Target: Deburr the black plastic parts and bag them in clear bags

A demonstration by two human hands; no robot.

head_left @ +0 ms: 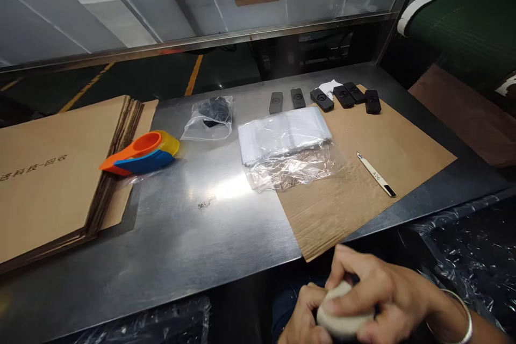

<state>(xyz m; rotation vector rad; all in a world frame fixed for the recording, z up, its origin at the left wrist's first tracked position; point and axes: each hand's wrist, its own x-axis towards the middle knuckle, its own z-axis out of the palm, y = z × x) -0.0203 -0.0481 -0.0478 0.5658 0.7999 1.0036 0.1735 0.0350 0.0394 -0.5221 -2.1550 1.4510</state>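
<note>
Below the table's front edge, my left hand [303, 318] and my right hand [381, 289] are closed around a beige rounded object [342, 323]. It has a smooth, pale surface, but its exact kind cannot be made out. My right thumb presses across its top, while my left fingers grip its left side. Parts of it are hidden by my fingers. On the right wrist is a silver bangle [467, 322]. Nearest to the hands on the table is a brown cardboard sheet [322, 220], and a cream-coloured slim cutter marked A26 [375, 174] lies on it.
Clear plastic bags [284, 134] lie stacked mid-table. Behind them are several small black devices [321, 100]. A zip bag [213, 115] with dark contents, an orange, blue and yellow tape dispenser [141, 153] and stacked cardboard [52, 172] are farther left. Plastic-lined black trays [479, 258] flank me.
</note>
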